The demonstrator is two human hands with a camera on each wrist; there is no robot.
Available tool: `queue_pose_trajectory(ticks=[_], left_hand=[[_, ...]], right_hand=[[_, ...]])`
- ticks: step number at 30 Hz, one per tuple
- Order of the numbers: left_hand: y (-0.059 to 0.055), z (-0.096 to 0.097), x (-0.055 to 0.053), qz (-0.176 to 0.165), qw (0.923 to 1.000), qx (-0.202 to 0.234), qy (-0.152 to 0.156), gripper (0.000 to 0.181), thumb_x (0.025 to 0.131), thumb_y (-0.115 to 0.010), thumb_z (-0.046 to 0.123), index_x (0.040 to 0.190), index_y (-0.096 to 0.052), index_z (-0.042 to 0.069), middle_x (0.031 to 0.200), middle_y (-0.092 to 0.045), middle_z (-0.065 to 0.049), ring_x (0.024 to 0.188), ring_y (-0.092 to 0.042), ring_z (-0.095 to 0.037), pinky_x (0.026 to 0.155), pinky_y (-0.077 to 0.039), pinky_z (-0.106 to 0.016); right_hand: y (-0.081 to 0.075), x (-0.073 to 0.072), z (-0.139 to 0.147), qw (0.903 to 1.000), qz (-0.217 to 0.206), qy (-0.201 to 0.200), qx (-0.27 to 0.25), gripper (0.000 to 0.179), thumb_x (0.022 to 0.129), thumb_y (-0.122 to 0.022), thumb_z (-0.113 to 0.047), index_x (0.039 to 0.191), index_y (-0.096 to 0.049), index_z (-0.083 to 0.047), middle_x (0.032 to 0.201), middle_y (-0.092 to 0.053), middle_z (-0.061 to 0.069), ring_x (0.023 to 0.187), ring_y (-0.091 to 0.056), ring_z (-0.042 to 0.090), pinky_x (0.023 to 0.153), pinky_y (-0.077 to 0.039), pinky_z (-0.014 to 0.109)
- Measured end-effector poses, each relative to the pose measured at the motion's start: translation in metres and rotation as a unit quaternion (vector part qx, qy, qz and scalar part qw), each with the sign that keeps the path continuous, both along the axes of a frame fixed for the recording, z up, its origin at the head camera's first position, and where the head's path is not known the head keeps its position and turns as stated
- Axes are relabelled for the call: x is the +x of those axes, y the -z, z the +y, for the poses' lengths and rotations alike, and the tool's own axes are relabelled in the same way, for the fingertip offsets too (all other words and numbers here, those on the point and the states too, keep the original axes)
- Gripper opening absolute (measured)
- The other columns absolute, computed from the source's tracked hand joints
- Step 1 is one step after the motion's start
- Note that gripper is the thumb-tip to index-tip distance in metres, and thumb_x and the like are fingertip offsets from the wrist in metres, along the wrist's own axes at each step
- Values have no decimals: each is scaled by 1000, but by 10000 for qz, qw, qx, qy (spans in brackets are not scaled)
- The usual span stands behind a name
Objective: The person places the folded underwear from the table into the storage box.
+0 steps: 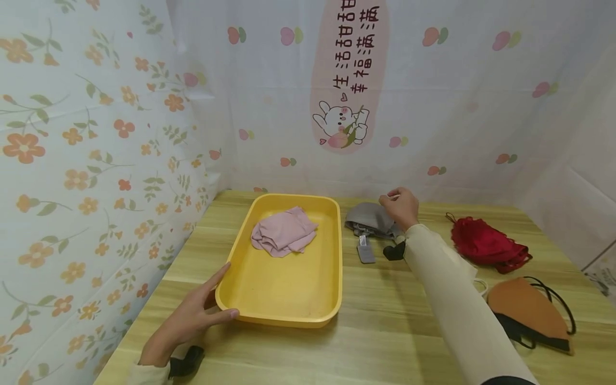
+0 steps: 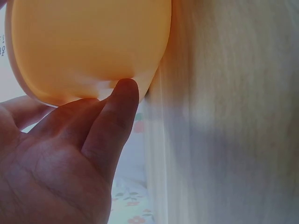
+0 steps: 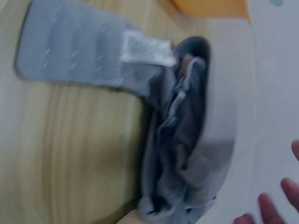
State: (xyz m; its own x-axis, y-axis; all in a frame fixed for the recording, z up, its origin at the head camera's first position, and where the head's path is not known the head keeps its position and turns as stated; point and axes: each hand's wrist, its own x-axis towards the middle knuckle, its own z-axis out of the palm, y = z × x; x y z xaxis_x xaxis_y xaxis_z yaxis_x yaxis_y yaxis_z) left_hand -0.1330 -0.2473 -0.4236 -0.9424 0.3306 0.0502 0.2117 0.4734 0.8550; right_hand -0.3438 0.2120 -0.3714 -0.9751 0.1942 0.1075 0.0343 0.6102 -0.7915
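Observation:
My left hand (image 1: 192, 310) holds the near left corner of a yellow plastic tray (image 1: 279, 322), with thumb and fingers on either side of that corner. In the left wrist view its fingers (image 2: 122, 100) press on the outer wall. A crumpled pink cloth (image 1: 285, 231) lies at the tray's far end. Over a folded grey bra (image 1: 368, 215), my right hand (image 1: 403, 206) is raised with nothing held. The right wrist view shows spread fingertips (image 3: 273, 207) apart from the bra, whose hook band and white label stick out onto the table.
A red lace garment (image 1: 486, 243) lies at the right on the wooden table (image 1: 380, 331). Nearer is a folded orange and black bra (image 1: 531, 310) with loose straps. A beige strap (image 1: 481, 286) shows beside my right sleeve. Printed cloth walls (image 1: 269, 107) border the table.

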Motion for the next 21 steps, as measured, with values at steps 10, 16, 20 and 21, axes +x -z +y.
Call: queue_pose_trajectory(ticks=[10, 16, 20, 21], left_hand=[[1, 0, -1, 56, 10000, 17, 43, 97, 89, -77, 22, 162, -15, 6, 162, -24, -33, 132, -54, -46, 94, -45, -11], [2, 0, 0, 80, 10000, 46, 35, 97, 89, -77, 22, 162, -15, 6, 161, -24, -34, 132, -54, -47, 94, -46, -10], [2, 1, 1, 38, 9999, 99, 35, 97, 89, -78, 22, 162, -15, 6, 161, -25, -34, 132, -53, -47, 94, -47, -11], [2, 1, 1, 26, 9999, 113, 36, 97, 89, -77, 21, 162, -15, 7, 161, -24, -34, 132, -53, -47, 94, -47, -11]], right_hand=[[15, -2, 10, 9901, -1214, -444, 556, 77, 93, -68, -37, 152, -37, 1, 158, -32, 31, 143, -26, 54, 118, -20, 66], [21, -5, 5, 9824, -1608, -729, 616, 87, 90, -72, -42, 157, -30, -4, 159, -29, 31, 145, -18, 56, 116, -25, 67], [23, -3, 2, 9828, -1619, -615, 646, 86, 91, -70, -43, 156, -31, -3, 157, -32, 31, 142, -20, 57, 114, -25, 69], [23, -3, 2, 9831, -1604, -596, 651, 86, 91, -70, -42, 156, -31, -3, 157, -31, 32, 142, -19, 57, 114, -23, 70]])
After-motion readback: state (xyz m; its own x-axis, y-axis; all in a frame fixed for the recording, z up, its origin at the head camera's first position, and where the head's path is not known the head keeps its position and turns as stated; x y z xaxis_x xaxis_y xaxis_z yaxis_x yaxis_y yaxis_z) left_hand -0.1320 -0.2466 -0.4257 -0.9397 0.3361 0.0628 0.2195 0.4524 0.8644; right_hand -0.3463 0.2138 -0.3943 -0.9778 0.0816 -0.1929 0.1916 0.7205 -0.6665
